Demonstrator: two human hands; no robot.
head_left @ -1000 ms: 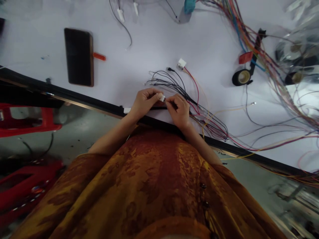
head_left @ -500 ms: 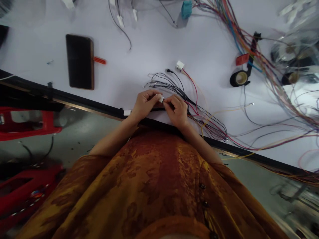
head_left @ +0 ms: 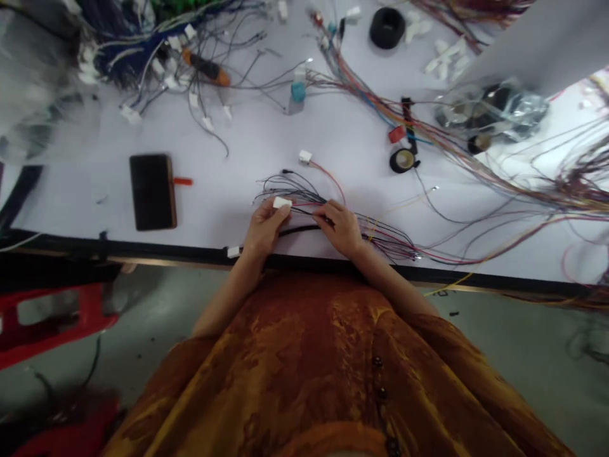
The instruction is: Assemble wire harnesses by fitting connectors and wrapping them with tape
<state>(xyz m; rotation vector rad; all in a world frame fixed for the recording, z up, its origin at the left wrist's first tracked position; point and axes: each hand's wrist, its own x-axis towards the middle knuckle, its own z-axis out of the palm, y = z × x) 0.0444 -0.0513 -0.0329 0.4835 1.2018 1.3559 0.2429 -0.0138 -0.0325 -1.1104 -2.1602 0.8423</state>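
Observation:
My left hand [head_left: 266,227] pinches a white plastic connector [head_left: 282,203] between thumb and fingers, just above the table's near edge. Wires run from this connector toward my right hand [head_left: 340,227], whose fingertips are closed on a dark wire [head_left: 304,211]. Beyond both hands lies a bunch of thin black wires [head_left: 297,184] with bare or crimped ends pointing left. A second white connector [head_left: 305,156] with a red wire rests on the table farther out. By my left wrist, another white connector [head_left: 233,252] lies at the table edge.
A dark phone [head_left: 152,192] with an orange piece beside it lies left. Far left are bundled blue wires and a screwdriver [head_left: 207,67]. A teal connector [head_left: 298,92], a tape roll [head_left: 402,160] and a long wire harness [head_left: 457,155] spread across the right. A red stool [head_left: 90,311] stands below.
My hands have moved apart, with a stretch of wire now showing between them. The white connector stays in my left hand. The view has turned and takes in more of the table's far side.

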